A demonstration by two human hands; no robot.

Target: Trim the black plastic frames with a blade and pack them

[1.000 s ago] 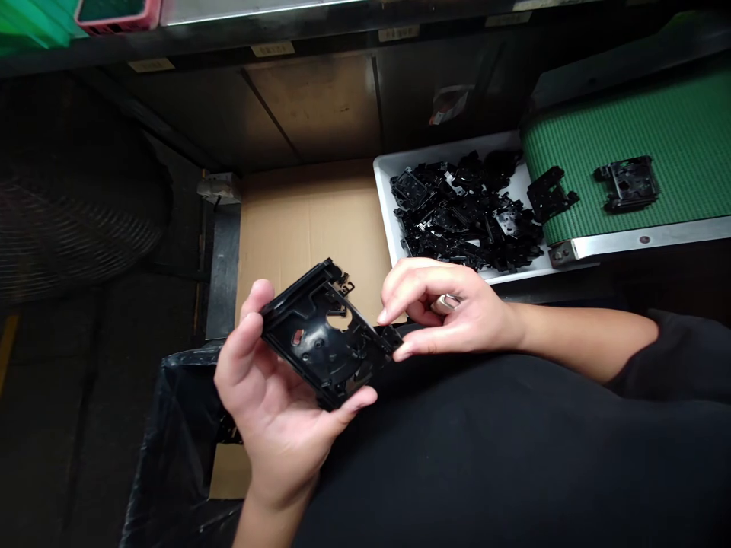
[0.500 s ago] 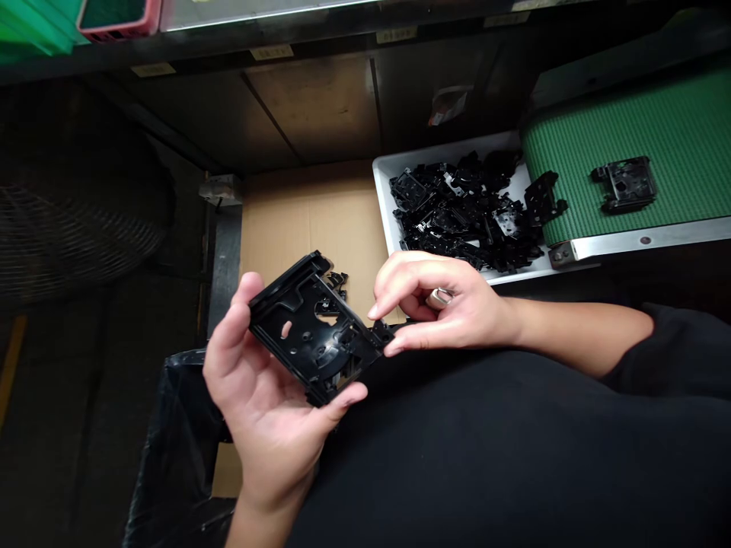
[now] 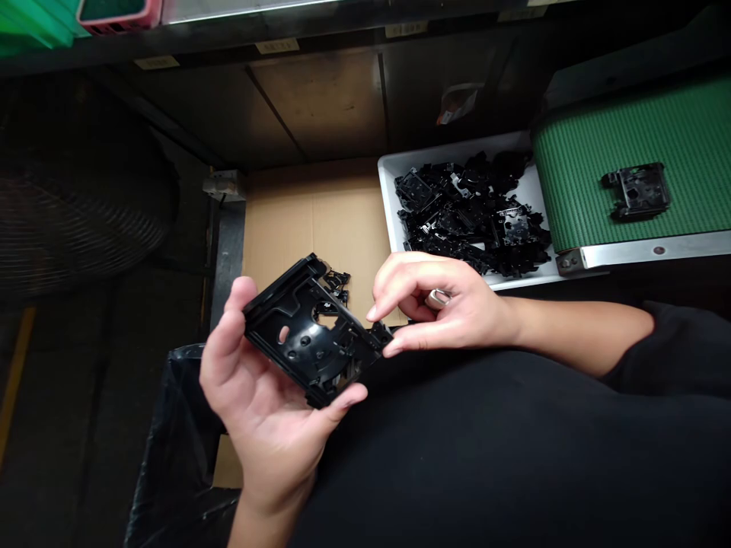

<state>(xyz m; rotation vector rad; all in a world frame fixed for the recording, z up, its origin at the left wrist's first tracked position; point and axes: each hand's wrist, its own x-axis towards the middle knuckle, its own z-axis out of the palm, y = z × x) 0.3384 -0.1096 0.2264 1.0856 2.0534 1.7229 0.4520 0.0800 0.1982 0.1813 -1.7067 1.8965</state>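
Observation:
A black moulded plastic frame (image 3: 305, 346), square with round and slotted holes, is held tilted in front of my body. My left hand (image 3: 260, 388) grips it from the left and below, thumb on its lower edge and fingers behind its far left side. My right hand (image 3: 439, 304) pinches the frame's right corner between thumb and index finger, the other fingers curled. A shiny metal band (image 3: 438, 297) shows at the curled fingers; whether it is a ring or a small tool I cannot tell. Small black pieces (image 3: 336, 293) lie on cardboard (image 3: 308, 213) behind the frame.
A white tray (image 3: 394, 217) heaped with black plastic parts stands under the end of a green conveyor belt (image 3: 576, 175). Another black frame (image 3: 643, 190) rides on the belt. A fan (image 3: 85, 205) stands at left, a black-lined bin (image 3: 171, 426) below, a metal shelf (image 3: 228, 30) above.
The black part that was tipping off the belt's end is gone from there, apparently into the tray. The held frame has tilted slightly; both hands keep their grip.

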